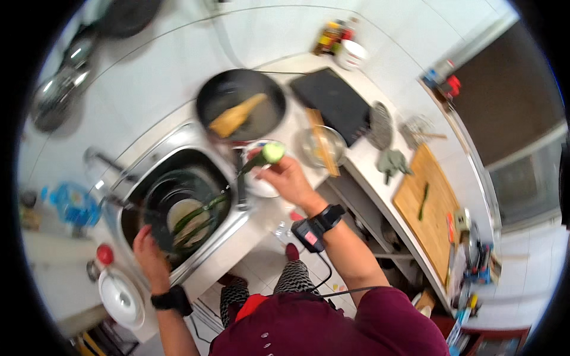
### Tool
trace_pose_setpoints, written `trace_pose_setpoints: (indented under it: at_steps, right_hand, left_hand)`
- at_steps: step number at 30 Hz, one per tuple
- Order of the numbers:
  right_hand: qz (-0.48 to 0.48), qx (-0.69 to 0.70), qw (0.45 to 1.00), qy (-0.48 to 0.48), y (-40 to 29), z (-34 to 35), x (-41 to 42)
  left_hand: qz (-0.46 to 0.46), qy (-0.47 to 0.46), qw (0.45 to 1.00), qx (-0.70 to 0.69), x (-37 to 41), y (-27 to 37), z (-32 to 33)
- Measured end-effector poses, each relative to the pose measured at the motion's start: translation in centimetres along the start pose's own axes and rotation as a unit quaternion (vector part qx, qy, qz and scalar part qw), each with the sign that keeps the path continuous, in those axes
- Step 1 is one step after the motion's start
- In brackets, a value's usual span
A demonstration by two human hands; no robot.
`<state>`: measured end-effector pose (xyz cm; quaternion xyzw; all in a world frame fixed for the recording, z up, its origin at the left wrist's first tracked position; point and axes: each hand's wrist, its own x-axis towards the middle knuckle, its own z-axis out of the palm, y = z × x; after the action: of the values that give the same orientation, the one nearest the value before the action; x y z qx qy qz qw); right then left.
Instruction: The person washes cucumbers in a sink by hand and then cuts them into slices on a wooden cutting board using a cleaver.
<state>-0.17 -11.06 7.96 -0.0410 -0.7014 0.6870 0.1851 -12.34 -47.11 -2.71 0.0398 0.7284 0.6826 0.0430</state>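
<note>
My right hand [288, 177] holds a green vegetable, seemingly a cucumber [273, 152], its pale cut end facing up. It is above the front right corner of the steel sink [236, 224], over a white bowl [266, 189] partly hidden by the hand. My left hand [150, 258] is at the sink's left front edge, blurred, with nothing visible in its fingers. Inside the sink is a dark, round, see-through vessel [156, 204]. Long green vegetables [198, 218] lie in or over it. The faucet [111, 162] reaches over the sink from behind.
A black wok [209, 95] with a wooden spatula [238, 116] stands behind the sink. Chopsticks [321, 142] rest across a metal bowl [305, 147] beside a black cooktop [331, 100]. Farther right, a wooden cutting board [412, 187] bears a green strip [424, 201]. A white lidded dish [120, 300] sits left.
</note>
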Motion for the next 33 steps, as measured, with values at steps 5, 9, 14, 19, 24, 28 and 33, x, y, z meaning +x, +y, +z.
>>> trace_pose_setpoints:
  at_steps: [5, 9, 14, 19, 24, 28, 33]
  right_hand:
    - [0.088, -0.182, 0.919, 0.338, 0.1, -26.0, -10.3]
    - [0.263, -0.461, 0.716, 0.454, 3.7, -44.2, -23.9]
    - [0.341, -0.361, 0.731, 0.469, 6.1, -54.4, -35.7]
    - [0.277, -0.557, 0.677, 0.394, 2.7, -54.7, -29.8]
    - [0.217, -0.250, 0.912, 0.241, -2.2, -39.7, -13.5]
    - [0.176, -0.163, 0.971, 0.002, -3.5, -22.5, -4.1]
    - [0.189, -0.122, 0.954, -0.199, -4.0, -5.3, -1.1]
  left_hand:
    - [-0.027, 0.039, 0.995, -0.086, -2.2, -0.7, 2.7]
    - [-0.088, 0.103, 0.989, -0.065, -3.9, -1.7, 5.7]
    - [-0.159, 0.114, 0.980, -0.029, -4.2, -1.9, 6.7]
    - [-0.080, 0.118, 0.990, -0.008, -4.8, -2.7, 5.6]
    - [-0.044, 0.075, 0.972, 0.217, -2.9, -4.0, 5.5]
    - [-0.005, -0.033, 0.908, 0.419, -1.8, -5.4, 4.7]
    - [0.097, -0.098, 0.860, 0.492, -0.7, -5.8, 2.8]
